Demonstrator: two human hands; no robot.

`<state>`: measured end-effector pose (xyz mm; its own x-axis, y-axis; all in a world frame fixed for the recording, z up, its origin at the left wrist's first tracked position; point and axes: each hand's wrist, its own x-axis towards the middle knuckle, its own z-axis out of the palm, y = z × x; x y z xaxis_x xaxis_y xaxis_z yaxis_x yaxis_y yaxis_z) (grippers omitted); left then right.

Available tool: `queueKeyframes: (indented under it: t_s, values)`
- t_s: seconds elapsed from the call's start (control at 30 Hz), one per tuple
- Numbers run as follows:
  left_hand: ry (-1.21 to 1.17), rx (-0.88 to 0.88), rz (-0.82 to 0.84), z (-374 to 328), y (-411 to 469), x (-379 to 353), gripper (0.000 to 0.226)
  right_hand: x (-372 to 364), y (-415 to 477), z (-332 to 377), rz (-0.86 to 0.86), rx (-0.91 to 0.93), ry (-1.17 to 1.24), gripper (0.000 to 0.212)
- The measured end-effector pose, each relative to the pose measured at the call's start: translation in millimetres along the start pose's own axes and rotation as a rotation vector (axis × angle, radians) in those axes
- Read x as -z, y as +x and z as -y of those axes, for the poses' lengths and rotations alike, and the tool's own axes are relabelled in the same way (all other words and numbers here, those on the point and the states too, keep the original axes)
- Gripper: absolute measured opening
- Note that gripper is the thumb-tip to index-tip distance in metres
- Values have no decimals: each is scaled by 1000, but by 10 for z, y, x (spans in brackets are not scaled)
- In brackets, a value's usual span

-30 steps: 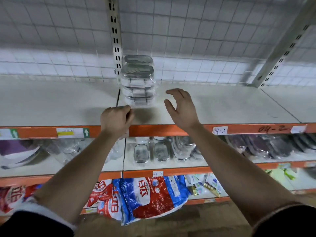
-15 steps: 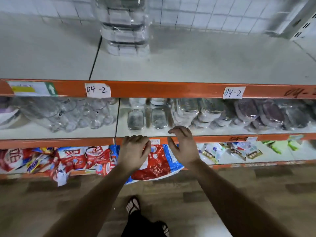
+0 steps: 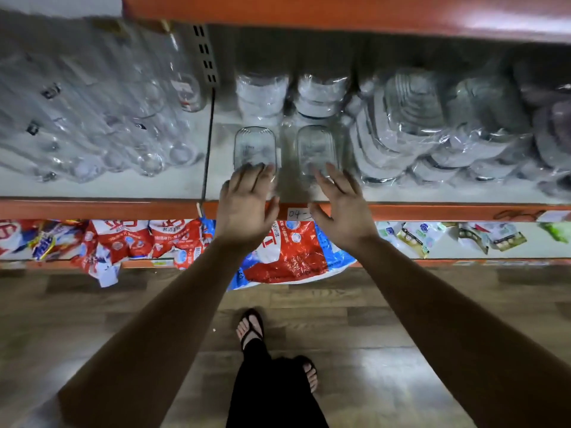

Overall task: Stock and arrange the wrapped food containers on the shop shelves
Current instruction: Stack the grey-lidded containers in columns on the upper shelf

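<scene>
Now both hands are stretched out to the middle shelf (image 3: 139, 188). The left hand (image 3: 247, 208) has its grip spread, with the fingers straight and apart. Its fingertips (image 3: 265, 174) lie over the near end of the left container (image 3: 255, 145), a clear rounded box that lies flat close to the front edge of the shelf. The right hand (image 3: 341, 208) also has a spread grip, and its fingertips (image 3: 335, 177) reach the near end of the right container (image 3: 316, 146), which lies just beside the first one. Whether the fingers really touch the boxes, I cannot tell. Farther back, behind these two boxes, stand two wrapped stacks (image 3: 262, 94) of containers. To the right, many wrapped lidded containers (image 3: 417, 125) lean in rows. To the left lie clear glasses (image 3: 92, 125), which are blurred. A paper label (image 3: 296, 214) sits on the orange edge between the hands. On the lower shelf lie red and blue bags (image 3: 287, 251).
</scene>
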<state>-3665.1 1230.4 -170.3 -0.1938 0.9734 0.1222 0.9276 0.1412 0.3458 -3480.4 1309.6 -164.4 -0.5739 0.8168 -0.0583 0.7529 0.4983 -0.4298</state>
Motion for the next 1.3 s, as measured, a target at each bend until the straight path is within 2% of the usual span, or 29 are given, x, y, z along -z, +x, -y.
queueKeyframes:
  t_s: [0.13,0.27,0.37,0.43,0.53,0.63,0.77,1.1,1.3]
  values:
    - [9,114,64,137,200,-204,65,-208,244,2,30,-113,-20,71]
    - [-156,168,-78,174,160,-215,52,-351,241,57,-160,-156,-9,65]
    - [-119,199,-39,181,212,-178,49,-327,322,112,-235,-217,-55,63]
    - [-111,198,-37,184,271,-131,46,-260,390,142,-254,-255,-13,54]
    - [-161,169,-96,165,228,-6,42,-131,329,166,-319,-237,122,37]
    - [-180,117,-169,110,21,182,42,34,78,194,-387,-176,285,34]
    - [-218,80,-166,-29,-355,508,50,271,-375,221,-402,-128,342,40]
    - [-280,-93,-250,-560,-1044,1504,42,1186,-1343,559,-453,-107,445,59]
    - [-305,-195,-343,-876,-1143,2066,38,1675,-1629,695,-528,-11,519,60]
